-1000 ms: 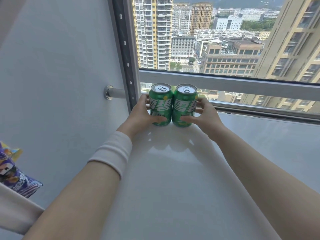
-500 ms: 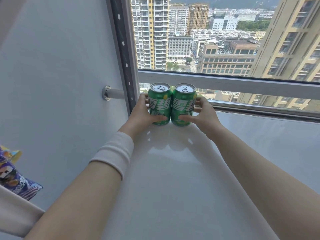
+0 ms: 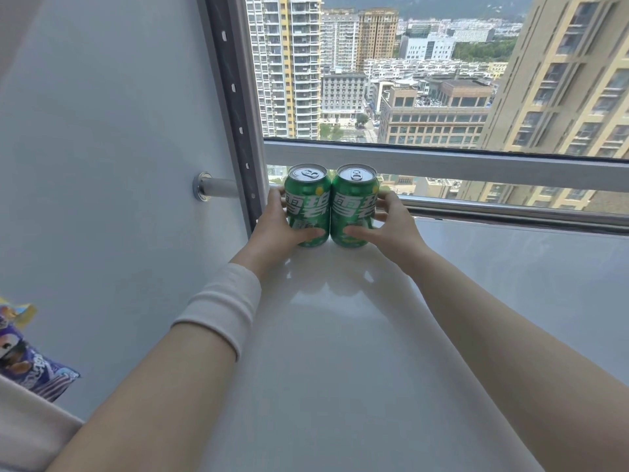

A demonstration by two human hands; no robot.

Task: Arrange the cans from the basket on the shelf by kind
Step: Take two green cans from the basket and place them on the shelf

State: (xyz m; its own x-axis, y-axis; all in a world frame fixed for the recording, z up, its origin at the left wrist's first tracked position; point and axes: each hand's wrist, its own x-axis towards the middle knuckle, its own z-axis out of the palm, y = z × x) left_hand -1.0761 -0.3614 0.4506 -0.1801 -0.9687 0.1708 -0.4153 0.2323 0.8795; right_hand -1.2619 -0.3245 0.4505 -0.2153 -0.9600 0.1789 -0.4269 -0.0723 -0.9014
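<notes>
Two green soda cans stand upright and touching at the back left corner of the white shelf (image 3: 340, 335). My left hand (image 3: 275, 229) wraps the left green can (image 3: 308, 202), thumb across its lower front. My right hand (image 3: 391, 229) wraps the right green can (image 3: 354, 202) the same way. Both cans rest on the shelf surface with their silver tops facing up. The basket is out of view.
A white side panel (image 3: 119, 131) with a chrome rod (image 3: 214, 190) and a slotted upright post (image 3: 235, 114) closes the left. A window rail (image 3: 442, 165) runs behind the cans. A purple snack bag (image 3: 30, 366) lies at the lower left.
The cans and both hands have stayed in place at the corner; only the camera has shifted slightly.
</notes>
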